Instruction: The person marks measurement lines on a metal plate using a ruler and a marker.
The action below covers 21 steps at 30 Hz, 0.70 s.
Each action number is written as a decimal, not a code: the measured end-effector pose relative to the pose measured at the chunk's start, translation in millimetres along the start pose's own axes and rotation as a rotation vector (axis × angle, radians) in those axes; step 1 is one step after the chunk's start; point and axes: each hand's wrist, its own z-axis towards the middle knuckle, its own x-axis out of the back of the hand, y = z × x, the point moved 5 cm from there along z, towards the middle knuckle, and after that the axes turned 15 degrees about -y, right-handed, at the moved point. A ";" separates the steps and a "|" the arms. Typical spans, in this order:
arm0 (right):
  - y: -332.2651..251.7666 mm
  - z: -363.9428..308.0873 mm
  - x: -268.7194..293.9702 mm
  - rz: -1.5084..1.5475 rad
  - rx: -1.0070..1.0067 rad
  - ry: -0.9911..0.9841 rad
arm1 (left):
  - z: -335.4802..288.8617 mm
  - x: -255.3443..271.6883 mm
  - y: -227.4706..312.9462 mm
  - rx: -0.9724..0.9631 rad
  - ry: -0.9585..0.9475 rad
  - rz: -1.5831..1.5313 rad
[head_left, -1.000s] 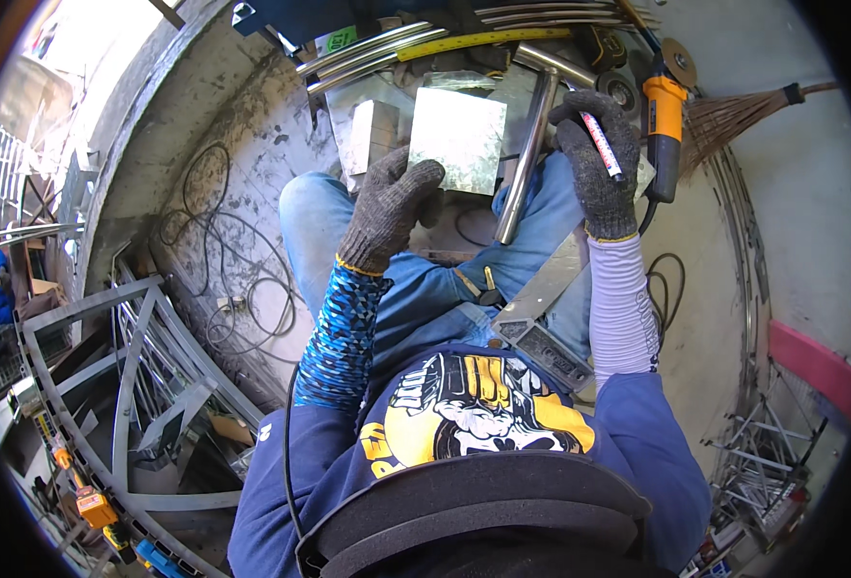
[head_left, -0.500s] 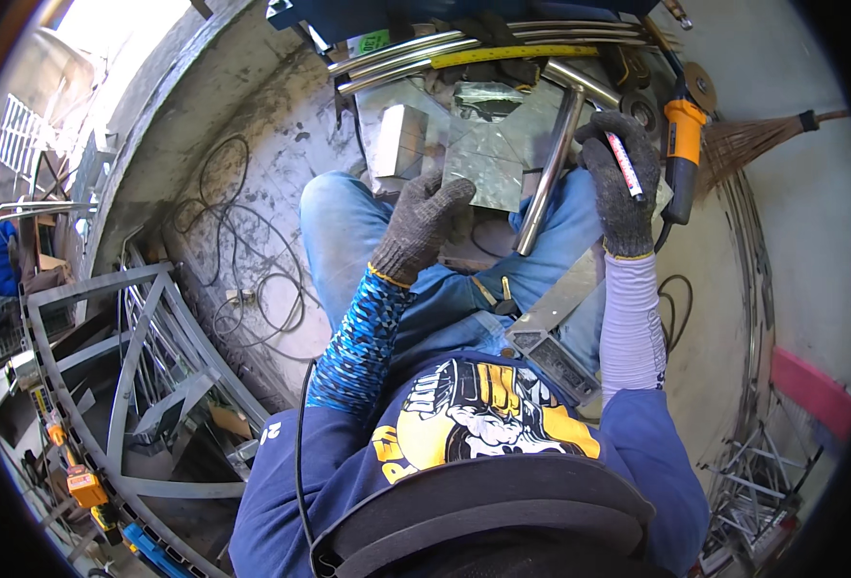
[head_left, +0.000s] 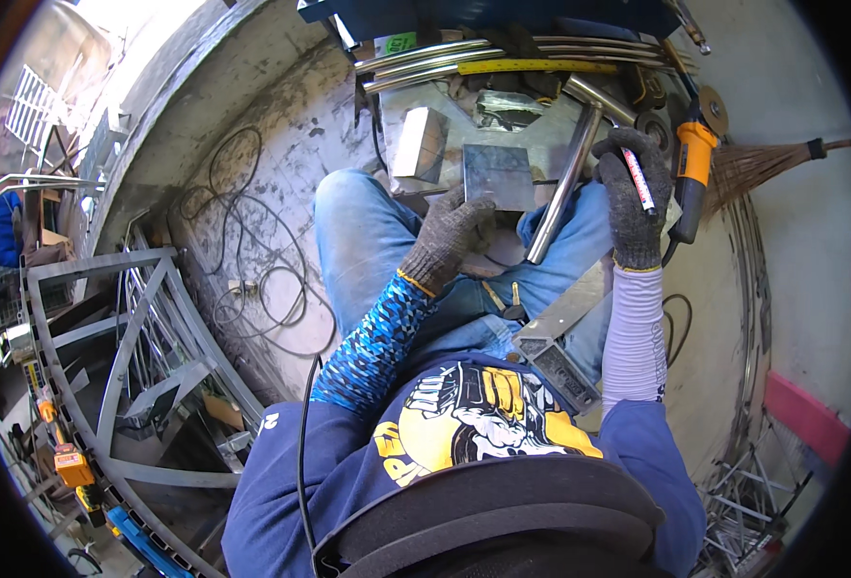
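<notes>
My left hand (head_left: 450, 234), in a dark grey knitted glove, grips the near edge of a square grey metal plate (head_left: 499, 176) between thumb and fingers. The plate hangs above my lap. In the gloved right hand (head_left: 634, 207), a white and red marker pen (head_left: 639, 181) is held, slanting across the fingers. Left of that hand, a polished metal tube (head_left: 565, 188) lies slanted over my knee, its far end against a shorter tube (head_left: 599, 99). A rectangular metal block (head_left: 420, 144) stands left of the plate. Across my lap lies a steel square (head_left: 570, 313).
Beyond my hands lie several shiny tubes (head_left: 425, 60) and an extended yellow tape measure (head_left: 536, 66). An orange and black angle grinder (head_left: 692, 159) and a straw broom (head_left: 758, 173) are at the right. Black cable (head_left: 276, 289) coils on the left floor, near a metal frame (head_left: 107, 385).
The plate has tilted, so its face looks darker instead of reflecting light. My left hand has turned slightly with it. The right hand still holds the marker, and the whole view has shifted a little.
</notes>
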 end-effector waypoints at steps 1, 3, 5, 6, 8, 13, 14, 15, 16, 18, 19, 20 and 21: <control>-1.1 -0.3 1.2 -0.003 0.022 0.002 | -0.6 3.3 -6.3 -0.003 0.001 0.000; -3.6 1.7 -1.0 0.000 0.050 -0.003 | -4.7 7.1 -1.6 -0.356 -0.096 0.435; -3.4 1.2 -0.4 0.004 0.015 -0.004 | -5.9 9.2 -6.0 -0.204 -0.065 0.198; -3.4 1.0 -0.5 0.004 0.018 -0.005 | -6.6 10.4 -14.5 -0.047 -0.036 -0.039; -2.6 0.7 -1.7 0.018 0.002 -0.002 | -8.7 13.6 -17.7 -0.076 -0.008 0.089; -2.7 -0.4 -1.1 -0.001 0.017 -0.005 | -10.6 11.5 -22.2 -0.020 0.035 0.235; -3.0 -0.5 -0.7 -0.025 0.031 -0.003 | -11.6 9.3 -21.7 0.031 0.072 0.137; -2.9 -0.9 0.1 -0.026 0.030 -0.001 | -12.3 8.3 -23.0 0.083 0.109 0.039; -3.9 -0.6 0.1 -0.031 0.024 -0.004 | -11.2 11.3 -25.9 0.081 0.108 0.040; -4.5 0.0 -0.2 -0.036 0.018 -0.006 | -7.1 15.4 -28.4 -0.020 0.024 0.204; -3.0 -0.4 0.1 -0.024 0.015 -0.003 | -7.4 17.2 -28.4 -0.018 0.021 0.205; -1.8 -0.8 0.4 -0.013 0.012 0.000 | -8.0 17.6 -28.8 0.027 -0.037 0.311; -1.9 -0.1 0.8 -0.015 0.009 0.003 | -7.9 16.7 -30.3 0.071 -0.095 0.417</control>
